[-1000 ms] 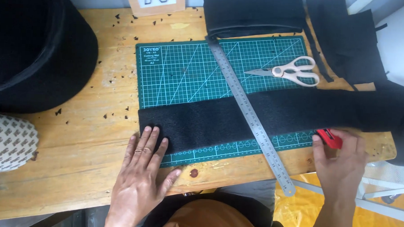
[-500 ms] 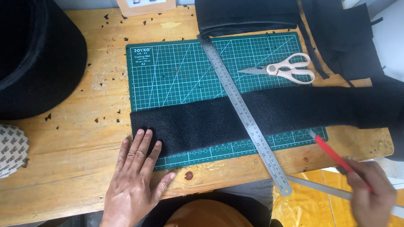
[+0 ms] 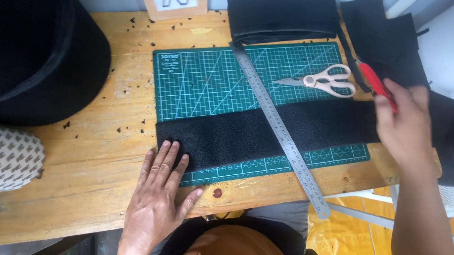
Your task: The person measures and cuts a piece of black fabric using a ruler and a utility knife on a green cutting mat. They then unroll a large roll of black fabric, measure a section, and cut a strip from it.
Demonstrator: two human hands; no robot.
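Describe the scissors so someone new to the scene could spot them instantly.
Start at the green cutting mat in the middle of the wooden table. The scissors lie on its upper right part, just right of the steel ruler, above the black fabric strip. Pale pinkish handles set them apart.

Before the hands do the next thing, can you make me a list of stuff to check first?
1. Left hand flat on the black fabric strip: ok.
2. Fabric strip lying flat on the green cutting mat: ok.
3. Metal ruler lying across the strip: ok.
4. Right hand gripping the red tool: ok.
5. Red tool's blade out or covered: cannot tell.
6. Scissors away from both hands: ok.
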